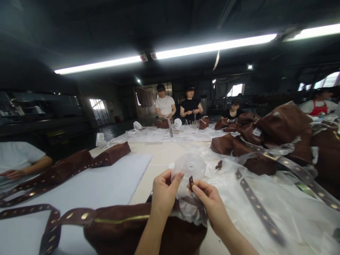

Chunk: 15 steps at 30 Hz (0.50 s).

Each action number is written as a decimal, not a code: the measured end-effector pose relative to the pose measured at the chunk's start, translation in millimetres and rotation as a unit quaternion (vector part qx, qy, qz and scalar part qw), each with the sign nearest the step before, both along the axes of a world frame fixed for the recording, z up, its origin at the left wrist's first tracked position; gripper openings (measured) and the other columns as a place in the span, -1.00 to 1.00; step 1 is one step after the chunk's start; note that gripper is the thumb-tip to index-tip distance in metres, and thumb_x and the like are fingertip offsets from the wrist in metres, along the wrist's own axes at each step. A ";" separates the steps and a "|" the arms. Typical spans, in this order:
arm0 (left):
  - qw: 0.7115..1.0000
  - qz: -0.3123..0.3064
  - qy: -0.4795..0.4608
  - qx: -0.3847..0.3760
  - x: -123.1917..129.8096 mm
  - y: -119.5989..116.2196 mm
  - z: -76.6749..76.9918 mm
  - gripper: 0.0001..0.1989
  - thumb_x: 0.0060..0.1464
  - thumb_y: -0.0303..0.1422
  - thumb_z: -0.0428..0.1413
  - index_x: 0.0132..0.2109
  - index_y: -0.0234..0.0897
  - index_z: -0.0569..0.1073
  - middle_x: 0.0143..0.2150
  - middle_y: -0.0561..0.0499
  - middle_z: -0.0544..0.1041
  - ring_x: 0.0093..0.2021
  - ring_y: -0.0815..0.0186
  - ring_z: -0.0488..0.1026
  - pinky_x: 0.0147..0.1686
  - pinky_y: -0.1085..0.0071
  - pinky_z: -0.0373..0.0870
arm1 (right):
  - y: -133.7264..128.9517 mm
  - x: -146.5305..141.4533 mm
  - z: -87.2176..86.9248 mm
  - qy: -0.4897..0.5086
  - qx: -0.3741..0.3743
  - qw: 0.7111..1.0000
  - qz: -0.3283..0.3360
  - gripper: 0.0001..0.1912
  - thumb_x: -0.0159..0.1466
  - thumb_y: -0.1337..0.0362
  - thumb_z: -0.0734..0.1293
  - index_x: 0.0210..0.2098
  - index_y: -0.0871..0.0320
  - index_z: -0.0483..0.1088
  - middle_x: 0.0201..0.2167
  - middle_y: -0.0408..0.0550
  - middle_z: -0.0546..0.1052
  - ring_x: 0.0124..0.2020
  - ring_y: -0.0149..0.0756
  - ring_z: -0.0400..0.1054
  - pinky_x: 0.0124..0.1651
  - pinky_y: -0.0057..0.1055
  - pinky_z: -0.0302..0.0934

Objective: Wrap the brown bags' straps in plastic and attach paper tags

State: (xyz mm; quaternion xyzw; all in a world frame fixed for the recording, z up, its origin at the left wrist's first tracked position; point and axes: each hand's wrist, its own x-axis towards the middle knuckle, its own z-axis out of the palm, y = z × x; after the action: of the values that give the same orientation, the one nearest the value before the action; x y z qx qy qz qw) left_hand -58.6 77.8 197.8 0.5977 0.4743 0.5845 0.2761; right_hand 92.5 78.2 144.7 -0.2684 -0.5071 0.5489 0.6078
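Observation:
My right hand (206,202) pinches a small brown leather tab (191,183) between thumb and fingers, holding it upright. My left hand (165,193) is curled just left of it, its fingertips on thin white plastic film (175,187). Behind both hands stands a small white round desk fan (190,165) with a slotted grille. Below my wrists lies a brown leather bag (124,230) with a gold zip, white wrapping bulging from its top. Its strap (50,226), set with brass eyelets, runs off to the left.
Brown bags in plastic (276,131) are heaped at right on a plastic-covered table (265,198), with a studded strap (261,209) lying on it. A co-worker's hand (13,173) rests at left on a pale blue sheet (92,184). Several people stand across the table.

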 end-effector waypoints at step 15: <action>0.960 -0.075 0.247 -0.108 -81.0 29.8 -2.6 -0.49 0.23 0.06 -0.10 -0.34 -0.24 0.50 -0.33 -0.01 0.52 -0.23 0.17 0.43 -0.15 0.35 0.31 | 10.1 -2.9 -6.1 0.097 -0.108 0.989 0.004 -0.57 0.01 -0.03 0.60 -0.33 0.20 0.60 -0.39 -0.06 0.56 -0.33 -0.35 0.39 -0.23 -0.52 0.27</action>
State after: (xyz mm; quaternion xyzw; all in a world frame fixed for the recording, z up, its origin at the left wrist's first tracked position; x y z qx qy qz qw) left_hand -139.6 107.6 195.3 0.7238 0.5416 0.3421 0.2563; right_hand 89.6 88.2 138.5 -0.2762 -0.3844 0.6266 0.6191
